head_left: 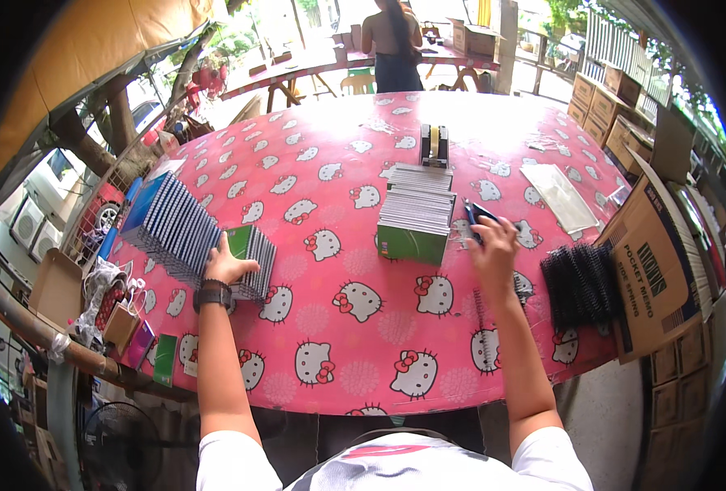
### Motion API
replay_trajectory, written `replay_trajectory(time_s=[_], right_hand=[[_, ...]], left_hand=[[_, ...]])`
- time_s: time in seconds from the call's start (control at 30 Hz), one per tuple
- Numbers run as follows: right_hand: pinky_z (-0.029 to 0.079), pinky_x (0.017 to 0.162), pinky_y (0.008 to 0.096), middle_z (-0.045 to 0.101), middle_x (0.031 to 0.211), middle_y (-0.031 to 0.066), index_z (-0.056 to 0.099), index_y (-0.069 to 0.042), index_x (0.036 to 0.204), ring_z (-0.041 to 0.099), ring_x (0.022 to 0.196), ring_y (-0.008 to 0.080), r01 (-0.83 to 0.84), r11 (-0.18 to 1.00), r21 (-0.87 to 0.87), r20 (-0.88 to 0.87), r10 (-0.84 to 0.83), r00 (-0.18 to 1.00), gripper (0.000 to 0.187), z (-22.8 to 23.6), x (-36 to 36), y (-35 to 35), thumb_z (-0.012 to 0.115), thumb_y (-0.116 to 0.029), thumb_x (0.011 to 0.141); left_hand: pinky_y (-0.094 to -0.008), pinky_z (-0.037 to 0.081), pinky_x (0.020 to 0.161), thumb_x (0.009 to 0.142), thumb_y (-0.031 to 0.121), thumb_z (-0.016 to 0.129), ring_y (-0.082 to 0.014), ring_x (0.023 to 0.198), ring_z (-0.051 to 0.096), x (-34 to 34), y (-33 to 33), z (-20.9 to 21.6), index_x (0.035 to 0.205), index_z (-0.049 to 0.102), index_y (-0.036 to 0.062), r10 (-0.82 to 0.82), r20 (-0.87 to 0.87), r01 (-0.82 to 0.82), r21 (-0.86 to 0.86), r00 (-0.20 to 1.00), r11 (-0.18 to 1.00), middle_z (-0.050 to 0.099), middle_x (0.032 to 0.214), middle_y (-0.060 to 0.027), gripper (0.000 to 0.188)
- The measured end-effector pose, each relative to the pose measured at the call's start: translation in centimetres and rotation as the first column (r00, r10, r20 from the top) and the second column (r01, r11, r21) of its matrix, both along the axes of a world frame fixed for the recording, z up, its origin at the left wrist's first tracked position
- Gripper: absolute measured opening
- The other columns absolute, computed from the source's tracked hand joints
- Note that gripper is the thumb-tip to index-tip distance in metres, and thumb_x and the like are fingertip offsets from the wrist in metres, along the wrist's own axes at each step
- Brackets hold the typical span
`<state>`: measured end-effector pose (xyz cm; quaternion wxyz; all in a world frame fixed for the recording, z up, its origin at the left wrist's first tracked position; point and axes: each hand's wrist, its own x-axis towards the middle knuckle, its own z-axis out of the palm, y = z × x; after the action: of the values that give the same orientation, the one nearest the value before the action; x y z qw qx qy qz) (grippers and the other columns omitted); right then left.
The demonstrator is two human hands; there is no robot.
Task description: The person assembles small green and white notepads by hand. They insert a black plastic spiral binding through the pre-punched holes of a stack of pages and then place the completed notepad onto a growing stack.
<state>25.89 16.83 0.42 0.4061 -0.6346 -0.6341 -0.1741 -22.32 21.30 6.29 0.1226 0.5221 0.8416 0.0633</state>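
Observation:
My left hand [228, 268] rests on stacked spiral notebooks, with its thumb stretched out to the right. Under and beyond its fingers is a short stack of green-covered notebooks [252, 254]; a taller row of blue-covered notebooks [170, 221] leans just to its left. My right hand [496, 245] curls its fingers at a dark blue hand tool that looks like pliers [477, 214], partly hidden by the hand. Left of that hand stands a block of notebook pads [416, 209] with a green cover in front. A loose spiral coil [481, 327] lies by my right forearm.
A tape dispenser [435, 147] stands behind the pads. At the right are a clear plastic tray [561, 198], a heap of black spiral coils [579, 286] and a cardboard box [653, 262]. A green notebook [165, 360] lies at the left edge. A person [393, 45] stands beyond the table.

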Motion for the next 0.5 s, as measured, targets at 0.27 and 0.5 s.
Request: replay_trajectory(time_s=[0.27,0.5], right_hand=[[0.039,0.089,0.0391,0.058,0.092,0.0032,0.063,-0.012,0.094,0.053,0.1,0.0232,-0.298,0.947,-0.119,0.146,0.314,0.938,0.025,0.1,-4.4,4.5,0.072,-0.013,0.071],[0.048,0.07,0.0378,0.063,0.084,0.0085,0.062,-0.005,0.086,0.06,0.081,0.0291,-0.505,0.863,-0.018,-0.312,0.475,0.823,0.019,3.0,-7.6,-0.7,0.071,-0.002,0.07]], left_hand=[[-0.0493,0.03,0.107,0.054,0.065,0.078,-0.0397,0.138,0.023,1.4,-1.5,0.1,0.15,-0.001,0.0178,-0.126,-0.231,0.197,0.315,0.965,0.929,0.016,0.152,-0.0212,0.133],[-0.0444,0.028,0.109,0.069,0.025,0.082,-0.0305,0.133,0.033,12.2,-5.5,-1.8,0.141,0.032,0.0059,-0.7,0.06,0.257,0.905,0.712,0.339,0.037,0.141,-0.018,0.089]])
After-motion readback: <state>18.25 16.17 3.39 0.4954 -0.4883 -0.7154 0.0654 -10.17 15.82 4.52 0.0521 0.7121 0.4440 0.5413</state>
